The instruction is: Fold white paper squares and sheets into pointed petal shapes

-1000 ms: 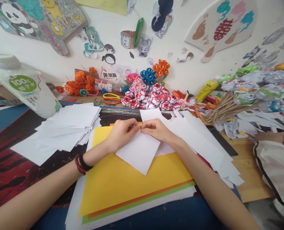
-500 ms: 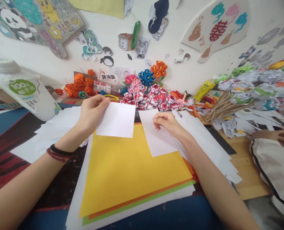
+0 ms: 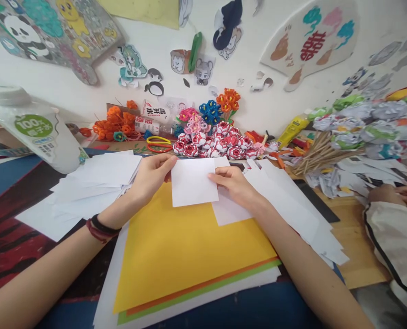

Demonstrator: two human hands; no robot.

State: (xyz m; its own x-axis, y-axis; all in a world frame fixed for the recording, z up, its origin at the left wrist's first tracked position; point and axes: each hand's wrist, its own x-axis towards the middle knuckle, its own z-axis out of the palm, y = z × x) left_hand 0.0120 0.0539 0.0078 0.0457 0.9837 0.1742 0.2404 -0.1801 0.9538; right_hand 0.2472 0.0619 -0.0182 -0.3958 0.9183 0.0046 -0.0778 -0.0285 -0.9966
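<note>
A small square sheet of white paper (image 3: pixel 194 183) is held up between my two hands. My left hand (image 3: pixel 153 176) pinches its upper left edge, and my right hand (image 3: pixel 236 183) grips the right edge between thumb and fingers. Behind and below it, a second white sheet (image 3: pixel 227 212) lies on a large yellow sheet (image 3: pixel 190 256). The yellow sheet tops a stack with orange, green and white edges showing. To the left of my left hand lies a loose pile of white paper pieces (image 3: pixel 87 187); more white strips and sheets (image 3: pixel 289 196) spread beyond my right forearm.
At the back stand red-and-white paper flowers (image 3: pixel 220 144), orange flowers (image 3: pixel 116 123) and a yellow tube (image 3: pixel 292 130). A large white bottle (image 3: pixel 39 128) leans at left. Wrapped flowers on sticks (image 3: pixel 327 146) lie at right, near another person's sleeve (image 3: pixel 392 242).
My left hand has carried the small white sheet to the right and slightly down. My right hand, formerly over the other white sheet, now grips the small sheet's right edge.
</note>
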